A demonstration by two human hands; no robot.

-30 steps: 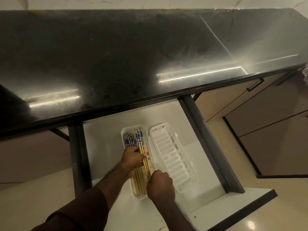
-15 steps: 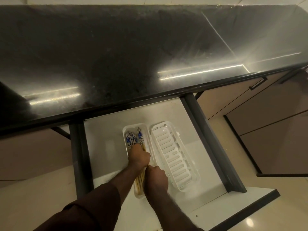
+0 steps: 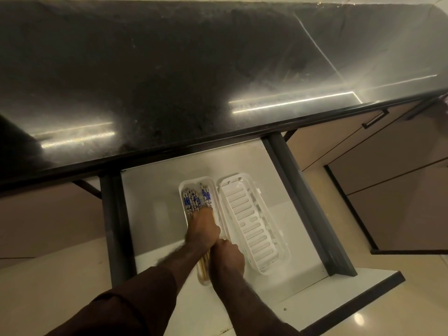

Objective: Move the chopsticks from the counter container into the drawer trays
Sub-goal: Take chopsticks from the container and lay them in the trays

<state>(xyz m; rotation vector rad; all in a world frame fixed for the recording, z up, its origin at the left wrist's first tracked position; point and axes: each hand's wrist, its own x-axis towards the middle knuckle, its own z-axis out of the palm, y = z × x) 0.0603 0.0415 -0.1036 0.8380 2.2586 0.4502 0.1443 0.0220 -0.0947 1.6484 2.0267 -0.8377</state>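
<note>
Nearest the camera: both forearms, dark sleeve (image 3: 116, 309) on the left one, reaching into the open drawer (image 3: 155, 190). Right hand (image 3: 226, 259) at the near end of the left tray (image 3: 183, 187), fingers curled under; what they close on is hidden, so grip cannot be told. Left hand (image 3: 203, 229) just beyond it, touching the right hand, palm down across the chopsticks (image 3: 196, 200), fingers laid forward over the bundle; whether pressing flat or curled round it cannot be told. Compared with one second ago: hands apart then, a few sticks lying skewed toward the right wall of the tray; now hands together and the patterned blue-and-white tops lying nearly parallel, bundle fully inside the left tray. Judged meaning: transfer done for this batch, current step a squaring-up of the sticks. Beside the left tray, touching along its long edge: slotted white tray (image 3: 252, 224), holding nothing visible. Farther off: black stone counter (image 3: 169, 81) with two strip-light reflections; no container visible on it. Far right: beige cabinet fronts (image 3: 363, 151) with a dark handle.
</note>
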